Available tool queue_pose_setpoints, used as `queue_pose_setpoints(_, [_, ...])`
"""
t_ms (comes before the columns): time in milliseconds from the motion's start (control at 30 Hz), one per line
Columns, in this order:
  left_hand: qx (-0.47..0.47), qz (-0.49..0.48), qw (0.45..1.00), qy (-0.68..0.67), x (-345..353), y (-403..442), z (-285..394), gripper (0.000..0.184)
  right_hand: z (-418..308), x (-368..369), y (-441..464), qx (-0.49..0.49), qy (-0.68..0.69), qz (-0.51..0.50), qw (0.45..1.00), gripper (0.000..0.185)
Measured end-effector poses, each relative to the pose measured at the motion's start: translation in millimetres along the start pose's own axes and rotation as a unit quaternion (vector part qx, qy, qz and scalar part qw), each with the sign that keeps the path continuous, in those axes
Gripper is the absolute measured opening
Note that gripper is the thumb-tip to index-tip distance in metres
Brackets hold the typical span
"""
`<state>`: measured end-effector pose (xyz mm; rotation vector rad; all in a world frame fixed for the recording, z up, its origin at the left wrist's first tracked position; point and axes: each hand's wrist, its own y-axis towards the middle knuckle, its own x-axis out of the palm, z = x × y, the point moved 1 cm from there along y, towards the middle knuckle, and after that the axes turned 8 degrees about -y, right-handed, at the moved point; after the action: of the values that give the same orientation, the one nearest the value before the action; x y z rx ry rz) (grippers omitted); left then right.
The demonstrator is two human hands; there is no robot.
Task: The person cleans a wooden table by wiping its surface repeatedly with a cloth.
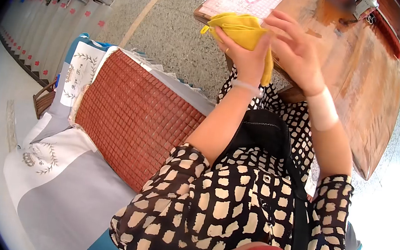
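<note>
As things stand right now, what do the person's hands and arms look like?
Both hands are bare. The left hand has a ring and a pale, translucent bracelet; the right hand, a pale wrist wrap. Black sleeves with cream blotches end near the elbows.

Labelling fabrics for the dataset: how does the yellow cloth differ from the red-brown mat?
Colour/surface: the yellow cloth is plain; the red-brown mat has a grid of small tiles.
Pose: the cloth is folded, one part hanging down; the mat is spread out.
Support: the left hand grips the cloth; the mat lies on a grey-and-white cover.
Size: the cloth looks far smaller than the mat.
</note>
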<state>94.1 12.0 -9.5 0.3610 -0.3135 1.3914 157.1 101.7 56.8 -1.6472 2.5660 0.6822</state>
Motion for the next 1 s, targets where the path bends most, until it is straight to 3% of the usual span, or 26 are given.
queue_pose_setpoints(67, [0.133,0.045,0.978,0.155,2,7,-21,0.107,-15,-32,-15,-0.009,-0.138,-0.001,0.99,0.034])
queue_pose_setpoints(167, [0.143,0.042,0.976,0.157,-13,32,-19,0.103,-16,-81,-38,-0.035,-0.301,-0.003,0.953,0.03])
queue_pose_setpoints(267, [0.127,0.033,0.988,0.086,-33,77,7,0.094,-5,-124,-68,0.022,-0.359,0.022,0.933,0.026])
queue_pose_setpoints(300, [0.177,0.006,0.961,0.213,-42,93,14,0.089,6,-133,-78,0.014,-0.373,0.026,0.927,0.025])
queue_pose_setpoints(367, [0.268,-0.045,0.85,0.452,-54,121,28,0.079,26,-138,-93,-0.003,-0.398,0.035,0.917,0.022])
queue_pose_setpoints(567, [0.072,-0.204,0.696,0.684,-7,181,57,0.063,18,-133,-87,-0.002,-0.398,0.026,0.917,0.015])
queue_pose_setpoints(833, [0.081,-0.266,0.703,0.654,100,258,2,0.063,9,-131,-80,0.019,-0.396,0.025,0.918,0.014])
queue_pose_setpoints(1000, [0.19,-0.255,0.664,0.677,166,293,-46,0.061,6,-130,-73,0.03,-0.392,0.018,0.919,0.016])
